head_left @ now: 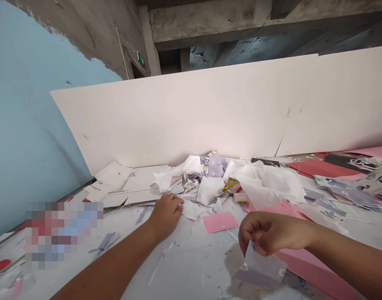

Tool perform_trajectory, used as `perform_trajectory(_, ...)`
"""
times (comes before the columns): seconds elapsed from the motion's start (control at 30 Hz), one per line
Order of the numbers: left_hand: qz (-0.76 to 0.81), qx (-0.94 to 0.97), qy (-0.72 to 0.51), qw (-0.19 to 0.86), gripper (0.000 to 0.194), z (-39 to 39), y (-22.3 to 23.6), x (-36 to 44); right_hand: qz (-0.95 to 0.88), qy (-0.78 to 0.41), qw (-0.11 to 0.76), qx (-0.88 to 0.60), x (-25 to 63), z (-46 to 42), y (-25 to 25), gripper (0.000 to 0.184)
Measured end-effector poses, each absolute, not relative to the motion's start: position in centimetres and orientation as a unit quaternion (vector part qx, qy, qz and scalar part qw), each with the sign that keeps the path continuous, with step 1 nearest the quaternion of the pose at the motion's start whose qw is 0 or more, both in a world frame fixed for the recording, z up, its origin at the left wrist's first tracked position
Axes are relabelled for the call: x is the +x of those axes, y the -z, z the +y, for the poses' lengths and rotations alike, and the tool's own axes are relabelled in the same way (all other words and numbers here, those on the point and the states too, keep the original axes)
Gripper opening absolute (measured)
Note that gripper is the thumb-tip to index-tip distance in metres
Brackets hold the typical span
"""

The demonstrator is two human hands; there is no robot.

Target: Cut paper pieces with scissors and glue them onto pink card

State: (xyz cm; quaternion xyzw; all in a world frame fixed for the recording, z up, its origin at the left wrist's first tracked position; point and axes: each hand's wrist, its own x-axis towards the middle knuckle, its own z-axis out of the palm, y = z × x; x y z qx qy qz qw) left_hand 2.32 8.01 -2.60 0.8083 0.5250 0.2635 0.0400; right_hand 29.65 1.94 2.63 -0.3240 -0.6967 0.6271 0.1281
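My right hand point(266, 232) is closed in a pinch on a small pale lilac fabric piece point(262, 266), which hangs below it just above the table point(191, 266). My left hand point(166, 213) reaches forward with its fingers curled on a white scrap point(192, 208) at the near edge of a heap of white and patterned fabric scraps point(228, 179). A small pink rectangle point(220, 221) lies flat between my two hands.
A long white board point(228, 112) stands on edge behind the heap. Flat white cut pieces point(128, 185) lie at the left. Pink sheets point(316, 271), red sheets point(319, 168) and floral fabric pieces point(353, 187) cover the right side. A blue wall point(22, 125) rises at the left.
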Motion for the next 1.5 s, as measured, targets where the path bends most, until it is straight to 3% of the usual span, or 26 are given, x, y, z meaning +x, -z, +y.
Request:
perform_trajectory(0.1, 0.534, 0.807, -0.248, 0.056, 0.022, 8.1, 3.2, 2.5, -0.699, -0.625, 0.126, -0.325, 29.8, 2.1, -2.4, 0.014)
perform_trajectory(0.23, 0.531, 0.75, -0.352, 0.179, 0.01, 7.5, 2.7, 3.2, -0.702, -0.615, 0.117, -0.34, 29.7, 2.1, -2.5, 0.011)
perform_trajectory(0.57, 0.582, 0.512, -0.519, 0.36, 0.025, 9.4, 2.3, 1.5, -0.706, -0.607, 0.112, -0.348, 29.8, 2.3, -2.1, 0.006)
perform_trajectory(0.83, 0.591, 0.497, -0.482, 0.414, 0.044, 9.6, 2.6, 1.6, -0.692, -0.627, 0.118, -0.339, 29.7, 2.3, -2.0, 0.007)
perform_trajectory(0.93, 0.614, 0.532, -0.434, 0.389, 0.03, 9.2, 2.3, 1.2, -0.67, -0.649, 0.163, -0.322, 29.9, 2.5, -2.1, 0.011)
perform_trajectory(1.0, 0.634, 0.564, -0.408, 0.335, 0.031, 8.8, 2.0, 1.1, -0.647, -0.649, 0.223, -0.332, 29.9, 2.6, -2.1, 0.012)
perform_trajectory(1.03, 0.648, 0.583, -0.399, 0.284, 0.037, 8.6, 1.7, 1.2, -0.633, -0.646, 0.253, -0.343, 29.9, 2.6, -2.1, 0.013)
perform_trajectory(1.13, 0.658, 0.667, -0.349, 0.003, 0.051, 7.6, 1.1, 2.0, -0.595, -0.634, 0.323, -0.374, 29.6, 2.8, -2.1, 0.019)
perform_trajectory(1.2, 0.571, 0.751, -0.325, -0.064, 0.045, 6.7, 0.7, 2.9, -0.6, -0.613, 0.334, -0.391, 29.3, 2.8, -2.0, 0.02)
perform_trajectory(1.3, 0.432, 0.858, -0.263, 0.088, 0.039, 4.9, 0.6, 4.6, -0.636, -0.587, 0.308, -0.396, 28.9, 2.8, -1.7, 0.021)
perform_trajectory(1.4, 0.423, 0.831, -0.248, 0.262, 0.042, 3.6, 0.8, 6.0, -0.653, -0.574, 0.309, -0.385, 28.8, 2.8, -1.5, 0.023)
perform_trajectory(1.5, 0.445, 0.758, -0.287, 0.38, 0.031, 3.2, 1.2, 6.9, -0.657, -0.563, 0.32, -0.385, 28.9, 3.1, -1.3, 0.023)
